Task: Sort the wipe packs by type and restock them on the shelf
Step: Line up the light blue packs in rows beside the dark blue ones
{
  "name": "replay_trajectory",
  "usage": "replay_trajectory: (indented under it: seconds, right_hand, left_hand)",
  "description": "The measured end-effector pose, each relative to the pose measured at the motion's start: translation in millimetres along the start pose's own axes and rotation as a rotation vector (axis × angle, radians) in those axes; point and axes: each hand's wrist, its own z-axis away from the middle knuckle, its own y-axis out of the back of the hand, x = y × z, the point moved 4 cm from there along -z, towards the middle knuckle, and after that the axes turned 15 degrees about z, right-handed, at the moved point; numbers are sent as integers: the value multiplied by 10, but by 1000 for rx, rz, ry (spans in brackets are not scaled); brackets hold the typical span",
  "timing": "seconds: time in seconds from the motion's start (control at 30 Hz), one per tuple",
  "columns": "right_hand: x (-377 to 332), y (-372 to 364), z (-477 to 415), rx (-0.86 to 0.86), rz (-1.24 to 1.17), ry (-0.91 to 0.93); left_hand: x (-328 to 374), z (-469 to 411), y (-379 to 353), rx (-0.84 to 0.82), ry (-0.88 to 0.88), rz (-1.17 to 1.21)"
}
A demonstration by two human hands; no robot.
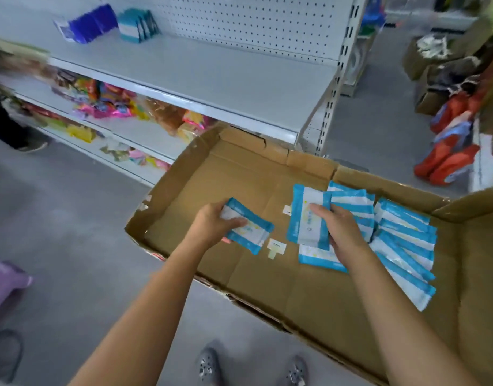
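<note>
Now the left hand (213, 222) grips 1 blue wipe pack (256, 229) and the right hand (344, 229) grips a 2nd pack (309, 228), both above the cardboard box (212, 168), probably collecting 1 type before the shelf (212, 79).

The dark blue packs (86, 23) and teal packs (138, 25) on the top shelf (212, 73) are smeared by blur, and their print is unreadable. The cardboard box (462, 274) runs off the right and bottom edges. The left hand (214, 224) covers a corner of its wipe pack (250, 229). The right hand (339, 229) hides part of a second wipe pack (309, 218) and of the flat pack (320, 256) beneath. The lettering on these is too small to read.
</note>
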Motion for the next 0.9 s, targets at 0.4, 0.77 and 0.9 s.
replay_trajectory:
  seconds: [0.4,0.77,0.9]
  right_hand:
    - [-870,-2323,-279,-114,5,99]
    - [-1422,-4215,-477,-154,-181,83]
    - [-1543,-4667,-778,-121,-112,119]
  left_hand:
    - [-351,-76,2429,269,-8,479]
    - [-729,-580,4351,359,-14,661]
    - [-890,-925,4829,398,2,675]
